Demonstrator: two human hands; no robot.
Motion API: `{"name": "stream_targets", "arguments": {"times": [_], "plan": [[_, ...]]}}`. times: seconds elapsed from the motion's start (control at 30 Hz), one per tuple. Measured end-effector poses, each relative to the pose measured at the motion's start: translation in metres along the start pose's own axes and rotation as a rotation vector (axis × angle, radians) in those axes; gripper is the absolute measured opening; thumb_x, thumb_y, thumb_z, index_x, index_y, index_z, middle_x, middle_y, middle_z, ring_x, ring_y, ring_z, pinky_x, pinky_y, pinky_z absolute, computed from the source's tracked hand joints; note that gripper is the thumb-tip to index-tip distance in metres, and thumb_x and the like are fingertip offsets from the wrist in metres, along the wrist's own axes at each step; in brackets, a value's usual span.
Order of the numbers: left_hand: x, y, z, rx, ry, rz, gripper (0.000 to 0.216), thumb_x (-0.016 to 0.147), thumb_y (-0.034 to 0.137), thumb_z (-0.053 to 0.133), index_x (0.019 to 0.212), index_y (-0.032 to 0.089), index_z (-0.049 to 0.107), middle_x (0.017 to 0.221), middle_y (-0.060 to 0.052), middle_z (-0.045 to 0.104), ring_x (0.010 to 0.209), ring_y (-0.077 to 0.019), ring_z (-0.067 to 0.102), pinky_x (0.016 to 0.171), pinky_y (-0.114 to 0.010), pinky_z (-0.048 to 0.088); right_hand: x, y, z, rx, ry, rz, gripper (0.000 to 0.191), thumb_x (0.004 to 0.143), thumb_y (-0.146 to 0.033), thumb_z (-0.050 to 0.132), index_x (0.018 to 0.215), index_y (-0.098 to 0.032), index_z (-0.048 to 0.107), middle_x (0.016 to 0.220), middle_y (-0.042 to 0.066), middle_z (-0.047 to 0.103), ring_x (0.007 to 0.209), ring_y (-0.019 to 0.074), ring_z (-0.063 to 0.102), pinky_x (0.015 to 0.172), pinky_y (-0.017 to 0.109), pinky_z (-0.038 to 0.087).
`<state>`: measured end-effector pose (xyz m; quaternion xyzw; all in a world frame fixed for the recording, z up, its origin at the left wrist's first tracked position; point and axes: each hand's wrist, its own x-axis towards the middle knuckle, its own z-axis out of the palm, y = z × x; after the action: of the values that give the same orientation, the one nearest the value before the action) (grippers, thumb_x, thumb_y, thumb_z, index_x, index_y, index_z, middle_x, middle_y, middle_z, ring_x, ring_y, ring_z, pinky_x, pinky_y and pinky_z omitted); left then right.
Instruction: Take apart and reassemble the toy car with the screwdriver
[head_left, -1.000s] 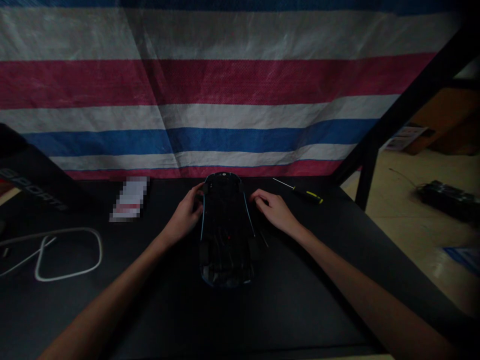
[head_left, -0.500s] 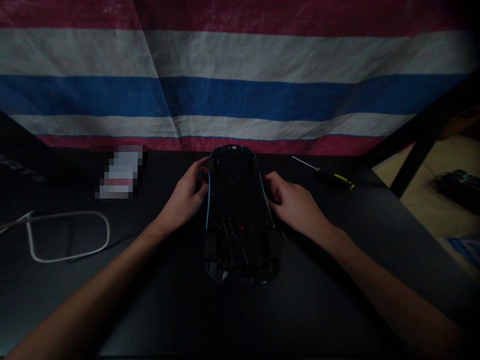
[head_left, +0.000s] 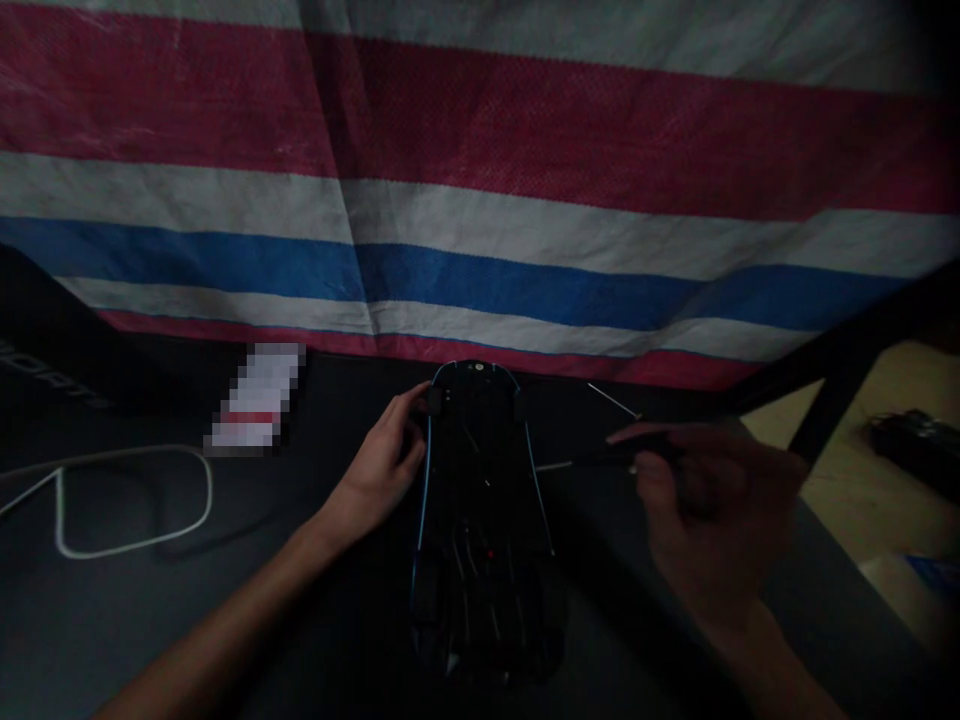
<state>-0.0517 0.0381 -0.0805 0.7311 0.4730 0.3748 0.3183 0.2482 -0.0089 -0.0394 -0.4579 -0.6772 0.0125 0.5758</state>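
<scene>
A black toy car with thin blue edge lines lies upside down on the dark table, nose toward the tarp. My left hand curls against its left front corner, fingers closed on the wheel area. My right hand is lifted to the right of the car and smeared by motion. Its fingers pinch a thin dark tool whose pale tip points left at the car. The metal shaft of a screwdriver lies just beyond that hand, its handle hidden behind the fingers.
A striped red, white and blue tarp hangs behind the table. A white cable loop and a small white packet lie at left, beside a black box. A black frame post stands at right, with dark gear on the floor.
My right hand left the car's right side, moved right and rose, and now pinches a thin tool. The left hand stays at the front left corner. The camera tilted up.
</scene>
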Motion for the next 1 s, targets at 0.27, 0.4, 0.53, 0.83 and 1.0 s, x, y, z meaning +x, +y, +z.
{"name": "stream_targets", "arguments": {"times": [0.27, 0.4, 0.53, 0.83, 1.0], "plan": [[-0.004, 0.003, -0.003, -0.019, 0.002, -0.017, 0.058, 0.099, 0.014, 0.05, 0.156, 0.023, 0.038, 0.121, -0.009, 0.063, 0.095, -0.0193, 0.061, 0.097, -0.045, 0.053, 0.001, 0.002, 0.004, 0.024, -0.148, -0.053, 0.018, 0.093, -0.015, 0.069, 0.104, -0.025, 0.059, 0.094, 0.004, 0.075, 0.083, 0.019, 0.075, 0.072, 0.033, 0.062], [-0.004, 0.003, -0.005, -0.011, -0.006, -0.014, 0.059, 0.1, 0.014, 0.049, 0.156, 0.024, 0.037, 0.117, -0.008, 0.063, 0.094, -0.0197, 0.062, 0.096, -0.044, 0.054, -0.002, 0.001, 0.004, 0.072, -0.16, -0.041, 0.023, 0.093, -0.016, 0.068, 0.11, -0.027, 0.058, 0.096, 0.004, 0.075, 0.087, 0.0223, 0.075, 0.074, 0.039, 0.063], [-0.003, 0.001, -0.004, -0.022, 0.003, -0.001, 0.059, 0.099, 0.015, 0.05, 0.156, 0.024, 0.037, 0.113, -0.007, 0.064, 0.095, -0.0205, 0.063, 0.095, -0.045, 0.055, -0.001, -0.005, 0.003, 0.061, -0.158, -0.005, 0.018, 0.094, -0.017, 0.067, 0.104, -0.028, 0.057, 0.095, 0.005, 0.076, 0.083, 0.0233, 0.075, 0.07, 0.04, 0.063], [-0.002, -0.003, -0.002, -0.035, 0.017, 0.0, 0.058, 0.097, 0.012, 0.05, 0.154, 0.022, 0.04, 0.12, -0.009, 0.063, 0.09, -0.0186, 0.062, 0.09, -0.042, 0.056, 0.014, -0.013, 0.004, -0.184, -0.235, -0.192, 0.021, 0.098, -0.017, 0.058, 0.115, -0.026, 0.052, 0.1, 0.006, 0.072, 0.091, 0.0217, 0.074, 0.078, 0.037, 0.061], [-0.001, -0.006, -0.002, -0.031, 0.014, 0.008, 0.059, 0.097, 0.011, 0.049, 0.154, 0.021, 0.039, 0.123, -0.01, 0.062, 0.092, -0.0193, 0.063, 0.091, -0.042, 0.055, 0.046, -0.044, 0.009, -0.479, -0.466, -0.268, 0.006, 0.104, -0.025, 0.05, 0.102, -0.023, 0.056, 0.077, 0.001, 0.07, 0.066, 0.0198, 0.07, 0.064, 0.034, 0.05]]}}
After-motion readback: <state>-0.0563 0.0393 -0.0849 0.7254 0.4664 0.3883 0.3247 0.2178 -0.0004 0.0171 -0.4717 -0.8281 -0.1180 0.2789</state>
